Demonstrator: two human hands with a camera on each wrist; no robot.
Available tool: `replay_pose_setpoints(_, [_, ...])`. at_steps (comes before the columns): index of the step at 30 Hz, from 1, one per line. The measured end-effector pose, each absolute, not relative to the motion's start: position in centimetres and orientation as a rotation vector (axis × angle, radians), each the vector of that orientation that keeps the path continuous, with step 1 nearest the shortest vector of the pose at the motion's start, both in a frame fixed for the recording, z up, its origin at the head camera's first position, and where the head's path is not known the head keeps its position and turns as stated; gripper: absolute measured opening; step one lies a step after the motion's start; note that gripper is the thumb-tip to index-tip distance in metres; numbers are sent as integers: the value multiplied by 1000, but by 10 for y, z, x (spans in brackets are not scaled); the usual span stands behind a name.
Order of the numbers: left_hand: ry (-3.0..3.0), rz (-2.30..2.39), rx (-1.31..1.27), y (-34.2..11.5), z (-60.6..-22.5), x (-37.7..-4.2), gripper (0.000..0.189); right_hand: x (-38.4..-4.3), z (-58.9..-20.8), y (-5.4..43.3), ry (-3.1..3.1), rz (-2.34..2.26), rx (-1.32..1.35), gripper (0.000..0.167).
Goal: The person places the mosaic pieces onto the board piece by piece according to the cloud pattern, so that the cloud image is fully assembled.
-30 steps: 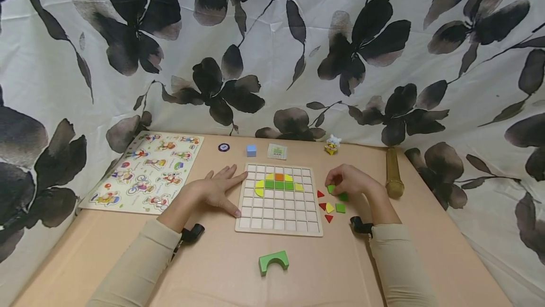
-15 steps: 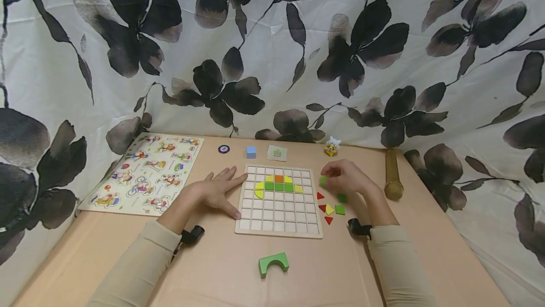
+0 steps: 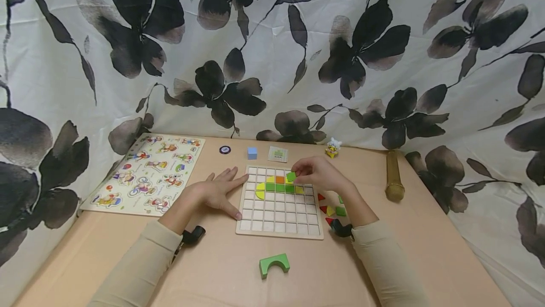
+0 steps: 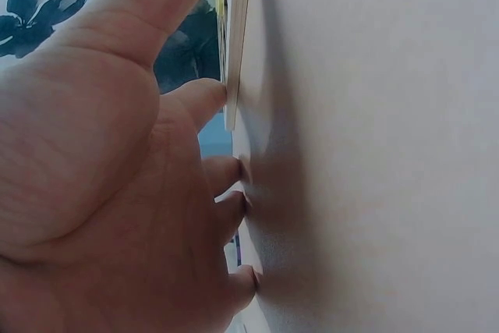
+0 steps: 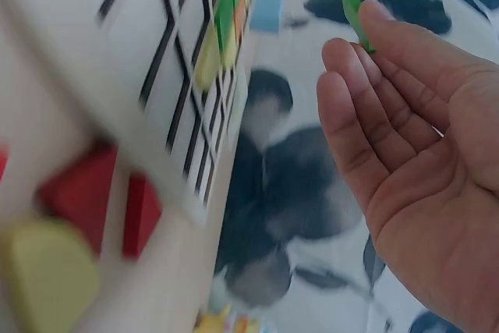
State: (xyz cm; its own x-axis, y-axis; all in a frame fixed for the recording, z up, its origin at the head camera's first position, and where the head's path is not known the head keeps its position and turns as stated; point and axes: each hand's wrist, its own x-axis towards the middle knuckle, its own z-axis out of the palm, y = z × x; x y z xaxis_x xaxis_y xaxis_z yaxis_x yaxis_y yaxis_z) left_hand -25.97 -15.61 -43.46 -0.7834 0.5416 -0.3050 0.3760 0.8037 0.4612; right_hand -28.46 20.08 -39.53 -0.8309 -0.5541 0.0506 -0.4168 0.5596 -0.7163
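Observation:
My right hand [image 3: 319, 174] pinches a green square tile [image 3: 291, 177] above the upper right of a white grid board [image 3: 272, 212]. In the right wrist view the green tile [image 5: 355, 15] sticks out from between thumb and fingers, apart from the board [image 5: 156, 60]. On the board, an orange tile [image 3: 279, 179], green tiles [image 3: 279, 188] in a row and yellow rounded tiles [image 3: 260, 191] form a pattern. My left hand [image 3: 215, 194] lies with spread fingers at the board's left edge; the left wrist view shows its thumb and index fingertip against the wooden edge [image 4: 238, 44].
Red triangles [image 5: 82, 193], a yellow piece [image 5: 51, 274] and green squares [image 3: 340, 211] lie right of the board. A green arch block [image 3: 274, 264] sits in front. Behind are a blue cube [image 3: 252, 153], pattern card [image 3: 278, 154] and small figurine [image 3: 333, 147]. A picture board [image 3: 149, 174] lies left.
My right hand has lifted the green square tile from the table right of the board and carried it left over the board's upper right. The left hand stays in place.

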Motion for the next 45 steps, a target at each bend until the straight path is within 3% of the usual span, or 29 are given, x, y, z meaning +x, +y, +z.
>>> replay_pose_setpoints(11, [2567,459,681,-154,-425,-255,123,-283,-401,146,2504,-826,-1068,21])
replay_pose_setpoints(28, [2566,454,680,-154,-426,-256,125,-285,-410,130,2519,-643,-1088,17])
replay_pose_setpoints(36, [2558,484,681,-153,-425,-254,127,-281,-413,144,2559,-710,-1029,30])
replay_pose_setpoints(45, [2570,456,666,-153,-425,-254,125,-268,-392,202,2711,-879,-863,36])
